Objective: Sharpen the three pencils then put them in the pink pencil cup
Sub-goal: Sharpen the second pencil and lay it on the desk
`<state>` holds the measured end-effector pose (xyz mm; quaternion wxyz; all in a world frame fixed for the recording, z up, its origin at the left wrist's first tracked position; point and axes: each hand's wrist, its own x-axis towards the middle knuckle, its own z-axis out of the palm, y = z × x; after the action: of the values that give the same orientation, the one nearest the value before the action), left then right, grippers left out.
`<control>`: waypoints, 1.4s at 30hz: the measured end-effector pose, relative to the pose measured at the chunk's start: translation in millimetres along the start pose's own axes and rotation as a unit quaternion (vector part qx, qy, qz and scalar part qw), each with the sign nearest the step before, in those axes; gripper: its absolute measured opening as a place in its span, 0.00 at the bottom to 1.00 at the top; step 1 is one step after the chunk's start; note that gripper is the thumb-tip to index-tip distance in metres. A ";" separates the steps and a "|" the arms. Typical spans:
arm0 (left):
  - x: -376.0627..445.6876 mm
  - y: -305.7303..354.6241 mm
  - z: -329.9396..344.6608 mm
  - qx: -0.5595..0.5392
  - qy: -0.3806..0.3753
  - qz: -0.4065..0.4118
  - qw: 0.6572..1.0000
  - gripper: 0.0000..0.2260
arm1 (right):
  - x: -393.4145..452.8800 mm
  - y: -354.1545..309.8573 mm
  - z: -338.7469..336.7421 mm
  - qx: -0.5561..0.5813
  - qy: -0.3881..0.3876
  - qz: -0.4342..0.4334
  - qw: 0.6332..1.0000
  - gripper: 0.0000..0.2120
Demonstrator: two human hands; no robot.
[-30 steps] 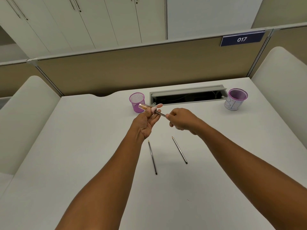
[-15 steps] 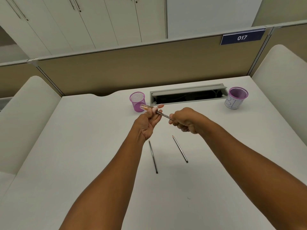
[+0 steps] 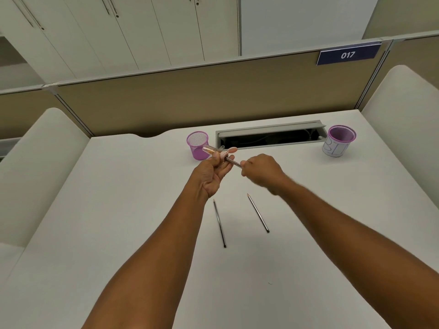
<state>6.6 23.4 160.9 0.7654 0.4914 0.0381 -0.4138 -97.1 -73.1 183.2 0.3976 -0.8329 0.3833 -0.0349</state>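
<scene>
desk pencils [image 3: 220, 223]: two lie loose on desk [image 3: 118, 210], can roll if bumped.
right hand [image 3: 260, 170]: grip curled on pencil [image 3: 234, 161]; hard twist may snap lead.
left hand [image 3: 211, 175]: pinches sharpener [image 3: 215, 151]; may slip.
pink cup [image 3: 197, 145]: just behind, light, could tip.

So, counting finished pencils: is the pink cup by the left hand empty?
Empty, it seems: the upright pink mesh cup shows only bare mesh inside.
</scene>
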 end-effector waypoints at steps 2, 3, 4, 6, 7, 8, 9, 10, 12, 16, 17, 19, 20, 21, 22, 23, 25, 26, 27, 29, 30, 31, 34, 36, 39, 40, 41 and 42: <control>-2.3 -2.5 0.1 0.003 0.004 -0.003 1.000 0.07 | 2.3 -5.1 -11.2 0.147 -0.106 0.097 0.979 0.17; -2.6 -2.5 0.9 0.002 0.003 -0.001 1.000 0.07 | 2.1 -5.7 -13.7 0.148 -0.125 0.098 0.976 0.17; -2.5 -2.1 1.4 0.002 0.001 0.003 1.000 0.07 | 2.0 -5.5 -13.9 0.130 -0.125 0.082 0.980 0.16; -1.1 -0.8 2.8 0.003 -0.001 0.010 1.000 0.08 | -0.1 -3.2 -10.8 0.061 -0.086 0.018 0.994 0.15; -0.7 0.2 2.9 0.001 -0.001 0.012 1.000 0.08 | -1.0 -2.0 -8.1 0.011 -0.055 -0.019 0.998 0.14; -0.4 0.9 2.5 -0.002 0.001 0.012 1.000 0.07 | -1.4 0.2 -4.6 -0.049 -0.015 -0.055 0.997 0.13; -0.4 1.3 2.0 -0.008 0.004 0.010 1.000 0.06 | -1.8 3.0 -0.9 -0.114 0.033 -0.086 0.989 0.11; -0.5 0.9 1.5 -0.014 0.010 0.007 1.000 0.06 | -3.3 6.0 2.5 -0.163 0.082 -0.119 0.976 0.10; -1.4 0.5 2.0 -0.020 0.014 0.005 1.000 0.05 | -5.9 11.2 7.9 -0.221 0.156 -0.182 0.945 0.10; -5.5 5.8 4.0 -0.021 0.006 0.010 1.000 0.06 | -10.1 8.0 10.3 -0.209 0.140 -0.177 0.951 0.12; -7.1 7.1 4.5 -0.022 0.004 0.011 1.000 0.07 | -8.7 3.5 7.5 -0.174 0.103 -0.138 0.970 0.13; -9.5 8.0 4.8 -0.020 -0.002 0.011 1.000 0.08 | -1.4 -4.7 -5.8 -0.016 -0.009 -0.027 0.999 0.16; -10.3 8.4 4.5 -0.019 -0.008 0.010 1.000 0.08 | 0.6 -8.0 -13.6 0.091 -0.078 0.040 0.992 0.17; -10.6 8.4 4.9 -0.017 -0.017 0.008 1.000 0.07 | 0.7 -9.5 -21.0 0.177 -0.135 0.100 0.970 0.17; -10.4 8.1 5.6 -0.016 -0.023 0.007 1.000 0.07 | 0.9 -9.5 -26.8 0.226 -0.170 0.134 0.950 0.18; -10.2 7.8 6.1 -0.016 -0.024 0.008 1.000 0.07 | 1.0 -8.7 -29.6 0.234 -0.186 0.140 0.944 0.18; -8.8 6.7 7.3 -0.017 -0.020 0.009 1.000 0.07 | 0.0 -7.5 -29.2 0.173 -0.165 0.099 0.966 0.18; -7.8 6.3 7.5 -0.020 -0.015 0.009 1.000 0.07 | -1.7 -7.6 -26.4 0.118 -0.135 0.060 0.982 0.17; -7.3 5.8 7.5 -0.026 -0.010 0.007 1.000 0.07 | -2.8 -6.1 -22.5 0.057 -0.098 0.017 0.993 0.16; -7.3 6.3 7.7 -0.032 -0.003 0.008 0.999 0.06 | -2.2 1.1 -12.6 -0.069 0.000 -0.065 0.995 0.12; -7.9 7.1 8.4 -0.035 -0.001 0.009 0.999 0.06 | -2.5 5.8 -6.7 -0.122 0.058 -0.108 0.985 0.10; -9.0 7.8 9.7 -0.040 0.002 0.009 0.999 0.06 | -3.2 10.8 -0.9 -0.159 0.126 -0.163 0.966 0.08; -13.3 9.7 14.9 -0.044 -0.002 0.011 0.999 0.08 | -7.9 20.7 10.4 -0.232 0.268 -0.299 0.886 0.06; -14.3 10.3 14.9 -0.043 -0.008 0.013 0.999 0.08 | -9.3 19.5 9.9 -0.232 0.292 -0.322 0.870 0.07; -13.9 11.5 13.1 -0.047 -0.017 0.006 0.999 0.07 | -13.1 5.8 2.0 -0.204 0.189 -0.220 0.935 0.09; -14.5 11.8 12.2 -0.045 -0.018 0.004 0.999 0.07 | -13.2 -2.2 -4.3 -0.176 0.108 -0.153 0.966 0.12; -14.8 12.3 10.6 -0.039 -0.018 0.005 0.999 0.07 | -12.0 -8.7 -10.2 -0.110 0.027 -0.085 0.990 0.15; -15.0 12.0 10.4 -0.030 -0.019 0.005 0.999 0.07 | -10.4 -12.3 -16.6 -0.017 -0.040 -0.020 0.999 0.16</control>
<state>1.2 26.3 181.8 0.7825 0.4605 0.0335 -0.4178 -103.0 -71.9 205.5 0.3976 -0.8480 0.3505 -0.0030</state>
